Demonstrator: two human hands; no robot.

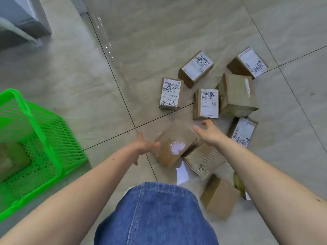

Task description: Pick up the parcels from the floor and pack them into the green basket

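Observation:
Several brown cardboard parcels lie scattered on the tiled floor at centre right, some with white labels. The nearest parcel (pixel 174 144), with a shiny taped patch on top, sits between my hands. My left hand (pixel 144 145) is at its left side, fingers spread, touching or nearly touching its edge. My right hand (pixel 209 132) hovers open above its right corner. The green basket (pixel 46 124) stands at the left with at least one brown parcel (pixel 12 158) inside.
A flat grey-printed parcel (pixel 203 160) and a plain brown parcel (pixel 219 196) lie close to my denim-clad knee (pixel 155 213). A white paper (pixel 182 174) lies on the floor. A dark door frame (pixel 23 20) is at the top left.

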